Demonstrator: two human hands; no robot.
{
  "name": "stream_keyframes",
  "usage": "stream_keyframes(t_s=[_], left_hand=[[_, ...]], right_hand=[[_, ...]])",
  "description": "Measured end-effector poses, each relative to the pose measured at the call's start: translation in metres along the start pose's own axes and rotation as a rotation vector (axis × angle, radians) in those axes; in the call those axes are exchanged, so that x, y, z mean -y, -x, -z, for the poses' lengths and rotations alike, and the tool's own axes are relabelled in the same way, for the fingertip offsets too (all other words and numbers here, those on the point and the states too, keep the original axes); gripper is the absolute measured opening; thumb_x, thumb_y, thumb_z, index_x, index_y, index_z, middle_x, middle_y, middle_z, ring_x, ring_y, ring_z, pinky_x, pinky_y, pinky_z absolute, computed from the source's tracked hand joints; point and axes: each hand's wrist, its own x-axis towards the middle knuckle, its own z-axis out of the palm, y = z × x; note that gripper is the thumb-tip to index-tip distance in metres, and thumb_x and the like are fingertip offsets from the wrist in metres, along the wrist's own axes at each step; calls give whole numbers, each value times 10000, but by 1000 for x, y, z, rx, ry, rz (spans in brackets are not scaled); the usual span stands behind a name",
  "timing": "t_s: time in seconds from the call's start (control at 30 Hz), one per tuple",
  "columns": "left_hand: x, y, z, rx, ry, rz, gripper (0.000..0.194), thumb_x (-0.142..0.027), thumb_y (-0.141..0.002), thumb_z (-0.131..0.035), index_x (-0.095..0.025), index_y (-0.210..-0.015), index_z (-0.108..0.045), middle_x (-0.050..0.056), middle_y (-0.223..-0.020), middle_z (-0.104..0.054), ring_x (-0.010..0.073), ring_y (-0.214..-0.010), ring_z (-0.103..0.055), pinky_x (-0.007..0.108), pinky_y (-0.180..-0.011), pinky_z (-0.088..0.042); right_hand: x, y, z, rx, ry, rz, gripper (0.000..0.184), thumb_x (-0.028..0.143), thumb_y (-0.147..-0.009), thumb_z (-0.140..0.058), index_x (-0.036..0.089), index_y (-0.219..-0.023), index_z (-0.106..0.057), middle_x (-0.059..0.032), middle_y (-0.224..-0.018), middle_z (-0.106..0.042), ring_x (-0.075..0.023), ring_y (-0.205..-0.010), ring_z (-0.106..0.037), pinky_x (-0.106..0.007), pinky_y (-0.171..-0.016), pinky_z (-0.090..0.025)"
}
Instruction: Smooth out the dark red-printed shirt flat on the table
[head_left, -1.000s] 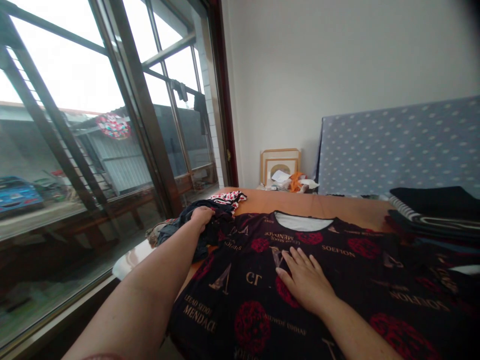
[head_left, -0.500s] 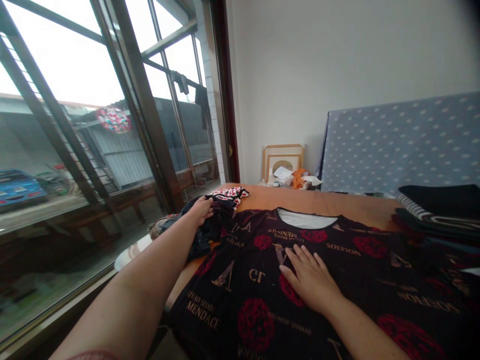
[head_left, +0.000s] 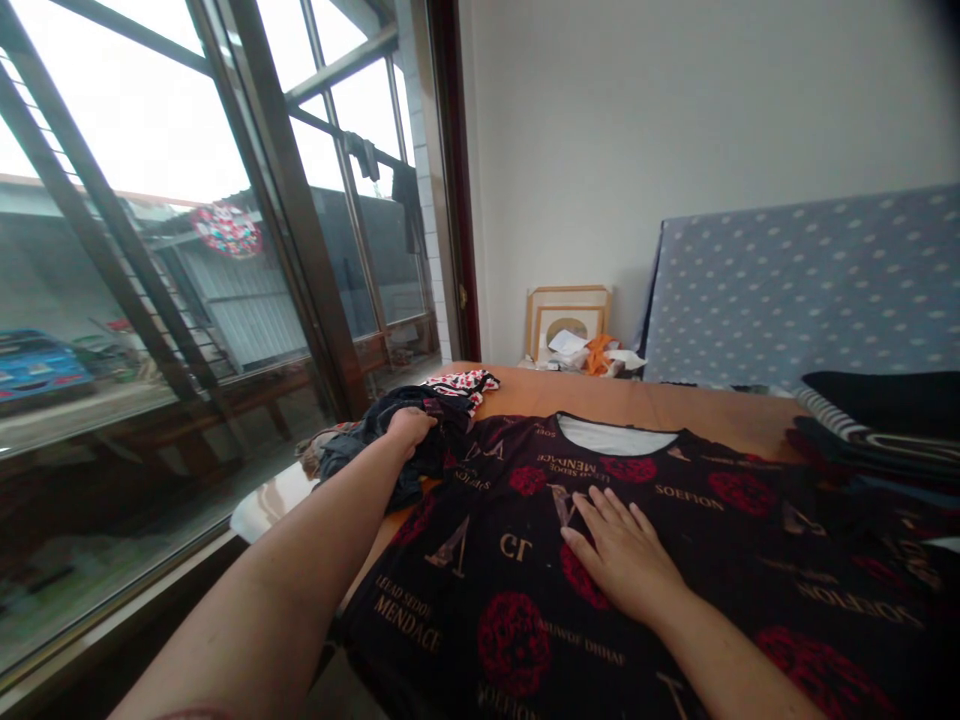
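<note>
A black T-shirt (head_left: 675, 540) with red round prints and gold lettering lies spread flat on a wooden table (head_left: 660, 405), its neck facing away from me. My right hand (head_left: 622, 550) rests flat on the shirt's chest, fingers stretched out. My left hand (head_left: 409, 428) reaches far left and is closed on a bunched dark garment (head_left: 390, 440) at the table's left corner, by the shirt's sleeve.
A red-and-white patterned cloth (head_left: 465, 382) lies behind the dark garment. Folded dark and striped clothes (head_left: 877, 415) are stacked at the right. A blue dotted mattress (head_left: 802, 290) leans on the wall, with picture frames (head_left: 566, 318) and clutter beside it. Large windows (head_left: 187, 250) fill the left.
My left hand lifted slightly toward the patterned cloth, then came back down onto the dark garment. My right hand stayed flat on the shirt.
</note>
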Motion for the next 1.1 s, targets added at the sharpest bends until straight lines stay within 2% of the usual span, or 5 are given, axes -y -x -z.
stream_keyframes(t_s=[0.23, 0.37, 0.57, 0.83, 1.1], left_hand=[[-21, 13, 22, -107, -194, -231, 225, -427, -897, -529, -228, -952, -616, 63, -916, -706, 243, -898, -638, 305, -730, -426], [-43, 38, 21, -91, -385, -433, 286, -452, -950, -448, -246, -1079, -598, 81, -921, -710, 260, -871, -652, 318, -723, -411], [-62, 78, 7, 262, -288, -841, 383, -565, -933, -468, -251, -1084, -625, 24, -850, -697, 192, -765, -634, 271, -649, -402], [-26, 64, 9, 347, -222, -497, 144, -303, -830, -565, -214, -874, -670, 13, -740, -672, 164, -664, -583, 253, -598, -387], [-7, 92, 5, 604, -158, -541, 204, -167, -691, -642, -202, -878, -717, 21, -811, -704, 174, -728, -617, 240, -633, -443]], right_hand=[[0, 0, 1, -2, -3, 1, 759, 685, -950, -217, 235, -1543, -363, -82, -1614, -287, -277, -1511, -178, -522, -1209, -111], [-1, -1, 0, -5, -4, 8, 762, 686, -950, -216, 231, -1543, -364, -86, -1612, -292, -284, -1511, -172, -529, -1207, -111], [0, 0, 1, 0, -12, 4, 751, 676, -954, -225, 231, -1541, -367, -83, -1617, -281, -279, -1514, -162, -522, -1209, -103], [1, 0, 5, 23, -21, 1, 759, 677, -953, -221, 222, -1546, -355, -90, -1621, -270, -276, -1514, -159, -517, -1207, -99], [1, 0, 5, 29, -17, -2, 756, 668, -956, -229, 216, -1550, -346, -96, -1623, -263, -287, -1514, -153, -522, -1206, -91]])
